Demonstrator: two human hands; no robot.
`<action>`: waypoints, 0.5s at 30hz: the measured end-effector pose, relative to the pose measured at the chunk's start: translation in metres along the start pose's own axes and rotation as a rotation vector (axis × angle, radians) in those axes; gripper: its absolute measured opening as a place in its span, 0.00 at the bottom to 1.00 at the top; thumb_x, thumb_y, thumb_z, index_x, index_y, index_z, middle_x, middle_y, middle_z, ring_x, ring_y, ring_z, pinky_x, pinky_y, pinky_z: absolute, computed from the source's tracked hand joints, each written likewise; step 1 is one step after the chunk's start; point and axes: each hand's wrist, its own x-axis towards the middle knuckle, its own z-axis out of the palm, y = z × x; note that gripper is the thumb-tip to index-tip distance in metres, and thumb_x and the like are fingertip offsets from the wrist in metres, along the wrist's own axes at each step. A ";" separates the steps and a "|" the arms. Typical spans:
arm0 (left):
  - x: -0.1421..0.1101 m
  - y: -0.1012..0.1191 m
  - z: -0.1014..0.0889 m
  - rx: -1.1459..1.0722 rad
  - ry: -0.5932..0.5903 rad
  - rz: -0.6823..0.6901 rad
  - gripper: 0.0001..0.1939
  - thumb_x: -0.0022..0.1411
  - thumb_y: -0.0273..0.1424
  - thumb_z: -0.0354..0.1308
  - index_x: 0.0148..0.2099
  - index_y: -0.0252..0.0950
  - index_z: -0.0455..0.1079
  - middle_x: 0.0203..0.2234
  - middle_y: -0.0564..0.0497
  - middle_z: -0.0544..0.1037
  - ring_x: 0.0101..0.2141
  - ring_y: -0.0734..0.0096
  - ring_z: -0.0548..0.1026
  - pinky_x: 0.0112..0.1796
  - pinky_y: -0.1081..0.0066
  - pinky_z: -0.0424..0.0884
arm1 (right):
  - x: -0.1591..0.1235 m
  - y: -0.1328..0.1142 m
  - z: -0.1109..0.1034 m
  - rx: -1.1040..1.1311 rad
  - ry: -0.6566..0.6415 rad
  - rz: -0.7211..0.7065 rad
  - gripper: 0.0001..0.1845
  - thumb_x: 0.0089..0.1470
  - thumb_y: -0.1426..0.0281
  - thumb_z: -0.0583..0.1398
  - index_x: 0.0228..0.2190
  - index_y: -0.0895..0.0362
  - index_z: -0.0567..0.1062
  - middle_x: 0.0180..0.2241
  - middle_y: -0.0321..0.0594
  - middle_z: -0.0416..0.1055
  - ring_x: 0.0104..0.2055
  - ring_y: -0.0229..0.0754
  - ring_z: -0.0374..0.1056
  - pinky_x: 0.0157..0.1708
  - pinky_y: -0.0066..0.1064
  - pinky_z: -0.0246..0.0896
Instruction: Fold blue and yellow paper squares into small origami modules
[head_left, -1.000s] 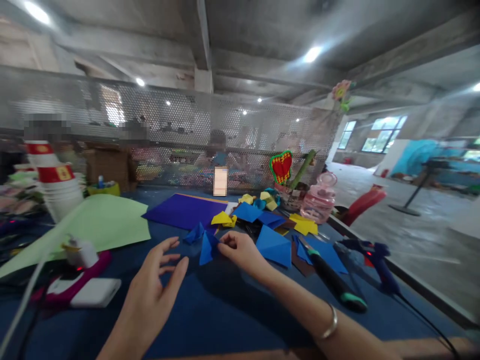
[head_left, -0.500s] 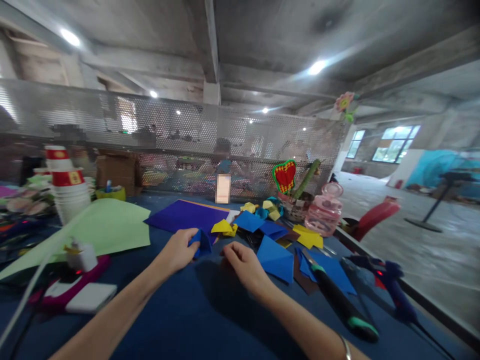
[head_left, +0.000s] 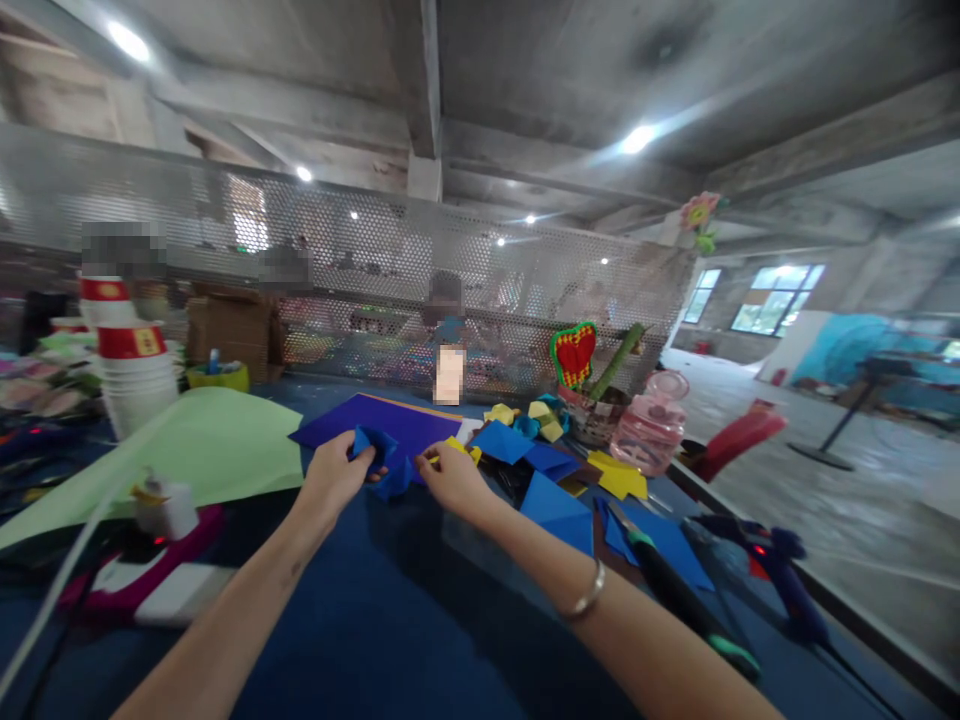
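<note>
My left hand (head_left: 341, 475) is closed on a folded piece of blue paper (head_left: 386, 480), thumb in front and other fingertips showing behind it. The paper bends open into a loose, angular shape. Just right of it, my right hand (head_left: 454, 475) has its fingers pinched together close to the paper's right corner; whether they grip that corner or something small is unclear. Behind both hands lies a purple sheet (head_left: 397, 425). A yellow paper piece (head_left: 471, 450) is partly covered by the right hand. More blue paper pieces (head_left: 559, 508) lie to the right.
On the right are a utility knife (head_left: 682, 590), a glue gun (head_left: 784, 570) and a pink transparent bottle (head_left: 651, 430). Leftward stand stacked paper cups (head_left: 135, 370), a light green sheet (head_left: 232, 445) and a power strip (head_left: 142, 580) with a white cable. A mesh partition (head_left: 360, 270) rises behind.
The blue paper has moved slightly left and up with my left hand and now looks more opened out. My right hand has shifted left and up, to beside the paper.
</note>
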 end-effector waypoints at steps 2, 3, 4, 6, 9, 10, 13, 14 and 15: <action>0.002 -0.002 -0.002 0.009 0.013 -0.012 0.07 0.48 0.33 0.55 0.29 0.36 0.68 0.19 0.53 0.77 0.23 0.66 0.77 0.27 0.71 0.70 | 0.019 -0.002 0.011 -0.031 -0.003 0.037 0.13 0.57 0.64 0.56 0.35 0.60 0.75 0.35 0.48 0.76 0.41 0.47 0.70 0.38 0.32 0.58; 0.002 -0.003 -0.004 0.017 0.022 -0.015 0.06 0.48 0.33 0.55 0.28 0.36 0.69 0.18 0.53 0.76 0.23 0.66 0.76 0.26 0.72 0.69 | 0.026 -0.002 0.016 -0.036 -0.021 0.042 0.12 0.55 0.64 0.58 0.31 0.59 0.77 0.33 0.47 0.76 0.40 0.47 0.70 0.37 0.31 0.58; 0.003 -0.004 -0.005 0.027 0.033 -0.013 0.06 0.46 0.33 0.56 0.27 0.36 0.69 0.17 0.54 0.75 0.23 0.67 0.75 0.25 0.73 0.67 | 0.031 -0.001 0.021 -0.033 -0.037 0.041 0.10 0.52 0.64 0.60 0.27 0.58 0.77 0.30 0.45 0.76 0.38 0.46 0.71 0.36 0.30 0.57; 0.003 -0.005 -0.006 0.041 0.051 -0.003 0.05 0.44 0.33 0.57 0.23 0.36 0.68 0.15 0.56 0.72 0.22 0.69 0.73 0.24 0.75 0.64 | 0.036 0.002 0.027 -0.010 -0.049 0.037 0.08 0.49 0.68 0.61 0.22 0.58 0.76 0.26 0.42 0.75 0.35 0.44 0.70 0.33 0.28 0.56; 0.001 -0.002 -0.007 0.023 0.052 -0.006 0.07 0.42 0.34 0.59 0.23 0.35 0.68 0.14 0.57 0.70 0.21 0.71 0.70 0.23 0.75 0.60 | 0.033 0.010 0.030 0.069 -0.018 0.050 0.09 0.48 0.73 0.59 0.19 0.59 0.74 0.21 0.38 0.72 0.29 0.40 0.68 0.28 0.27 0.54; 0.000 0.000 -0.007 0.006 0.043 -0.014 0.08 0.42 0.35 0.59 0.25 0.35 0.69 0.15 0.57 0.70 0.21 0.72 0.69 0.23 0.75 0.60 | 0.030 0.013 0.030 0.107 0.003 0.059 0.08 0.48 0.73 0.58 0.20 0.59 0.74 0.20 0.37 0.71 0.27 0.39 0.67 0.27 0.26 0.54; -0.005 0.007 -0.006 -0.039 0.005 -0.033 0.12 0.43 0.38 0.59 0.27 0.34 0.70 0.15 0.57 0.69 0.19 0.74 0.66 0.22 0.75 0.59 | 0.014 0.022 0.024 0.245 0.072 0.090 0.05 0.49 0.73 0.57 0.27 0.59 0.74 0.20 0.35 0.71 0.24 0.37 0.66 0.24 0.25 0.55; -0.007 0.008 -0.005 -0.049 -0.011 -0.034 0.13 0.44 0.39 0.59 0.27 0.34 0.70 0.14 0.57 0.69 0.18 0.74 0.66 0.21 0.75 0.59 | 0.007 0.025 0.022 0.295 0.091 0.097 0.05 0.49 0.74 0.57 0.29 0.59 0.73 0.21 0.35 0.71 0.24 0.37 0.66 0.23 0.25 0.56; -0.009 0.009 -0.003 -0.057 -0.029 -0.032 0.13 0.44 0.40 0.59 0.27 0.34 0.70 0.15 0.57 0.69 0.18 0.75 0.65 0.21 0.75 0.59 | 0.000 0.028 0.019 0.347 0.101 0.097 0.06 0.49 0.74 0.57 0.31 0.58 0.73 0.21 0.34 0.71 0.24 0.37 0.67 0.23 0.24 0.57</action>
